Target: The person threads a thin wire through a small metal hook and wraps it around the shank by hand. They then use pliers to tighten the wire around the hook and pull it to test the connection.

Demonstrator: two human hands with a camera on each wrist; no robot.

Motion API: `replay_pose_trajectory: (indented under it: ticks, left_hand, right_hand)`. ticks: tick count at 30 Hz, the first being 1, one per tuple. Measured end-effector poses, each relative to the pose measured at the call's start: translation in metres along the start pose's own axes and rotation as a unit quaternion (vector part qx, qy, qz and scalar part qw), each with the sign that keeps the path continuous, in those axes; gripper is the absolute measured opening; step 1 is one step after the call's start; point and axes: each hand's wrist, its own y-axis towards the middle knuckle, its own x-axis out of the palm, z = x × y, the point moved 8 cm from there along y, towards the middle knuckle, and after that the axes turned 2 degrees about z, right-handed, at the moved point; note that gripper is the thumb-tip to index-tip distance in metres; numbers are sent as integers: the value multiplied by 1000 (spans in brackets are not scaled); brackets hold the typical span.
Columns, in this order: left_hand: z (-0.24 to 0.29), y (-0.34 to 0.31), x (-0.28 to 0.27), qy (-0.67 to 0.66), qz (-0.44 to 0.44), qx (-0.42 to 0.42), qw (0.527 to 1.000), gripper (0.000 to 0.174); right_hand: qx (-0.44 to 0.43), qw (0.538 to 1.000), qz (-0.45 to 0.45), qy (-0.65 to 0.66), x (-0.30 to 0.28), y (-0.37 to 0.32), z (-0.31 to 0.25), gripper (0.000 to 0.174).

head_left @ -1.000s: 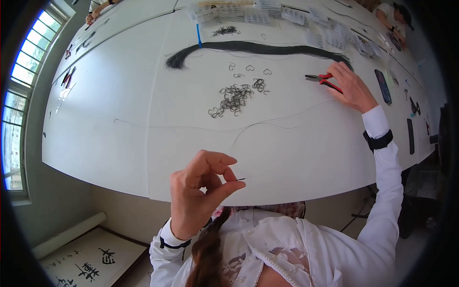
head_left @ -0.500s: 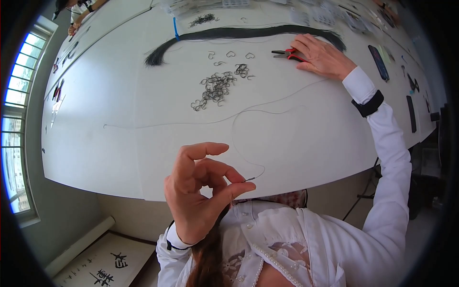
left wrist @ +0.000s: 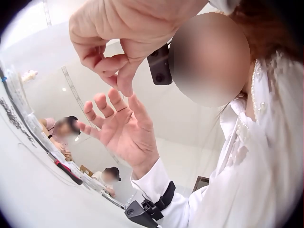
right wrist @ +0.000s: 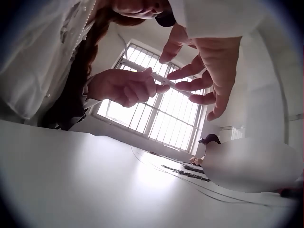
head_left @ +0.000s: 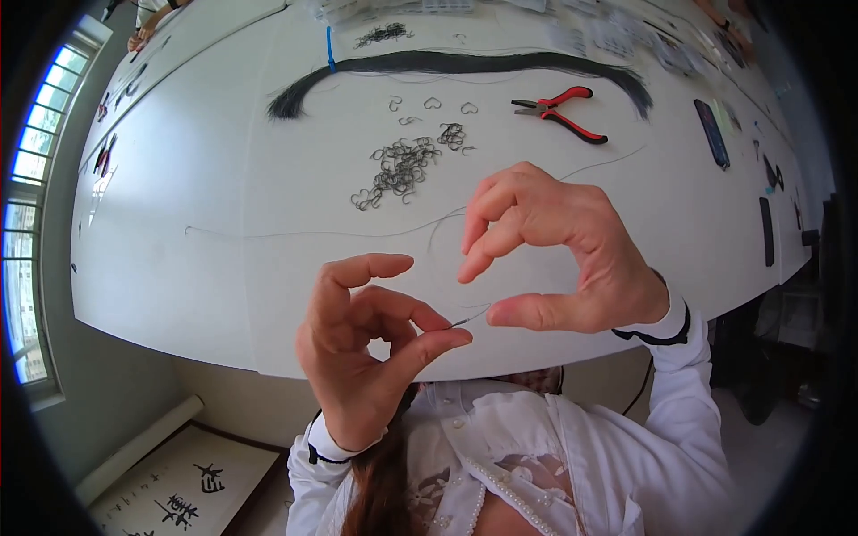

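Observation:
In the head view my left hand (head_left: 362, 348) pinches a small dark piece (head_left: 458, 322) between thumb and forefinger, above the table's front edge. A thin line (head_left: 478, 314) runs from the piece towards my right hand (head_left: 572, 255), which is beside it with thumb and fingers spread apart. The left wrist view shows the left hand (left wrist: 123, 28) pinching and the right hand (left wrist: 126, 133) just under it, fingers apart. Whether the right thumb touches the line, I cannot tell. The long thin line (head_left: 340, 234) also lies across the table.
Red-handled pliers (head_left: 561, 114) lie with their handles apart near a black bundle of strands (head_left: 447, 61) tied in blue. A pile of bent dark hooks (head_left: 400, 170) is mid-table. Clear plastic boxes (head_left: 617, 31) stand at the back, a phone (head_left: 711, 134) at the right.
My right hand has let go of the pliers and moved down and left, close to the left hand. The left hand keeps its pinch on the small piece.

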Motion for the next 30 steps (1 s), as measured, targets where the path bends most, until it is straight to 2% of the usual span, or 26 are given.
replay_pose_trajectory:
  ticks: [4, 6, 13, 19, 22, 28, 30]
  left_hand:
    - [-3, -1, -3, 11, 13, -2, 1000, 48]
    - [-5, -1, -1, 17, 4, -21, 1000, 55]
    - [-6, -1, 2, 11, 1, -40, 999, 54]
    - [-4, -2, 3, -5, -7, -20, 1000, 53]
    - [0, -4, 2, -32, -4, 14, 999, 46]
    - [-1, -5, 2, -67, 14, -14, 998, 53]
    - [-4, -6, 0, -100, 40, -51, 993, 61]
  right_hand:
    - [-5, 1000, -13, -4, 9, -2, 1, 20]
    - [-24, 998, 13, -53, 7, -3, -2, 21]
    - [-56, 992, 37, -106, 10, -5, -12, 21]
    - [-66, 985, 62, -149, 8, -7, -16, 21]
    - [-66, 983, 80, -149, 5, -8, -16, 21]
    - [-49, 985, 83, -143, 5, -7, -19, 23]
    - [-58, 984, 88, -142, 5, -8, -19, 25]
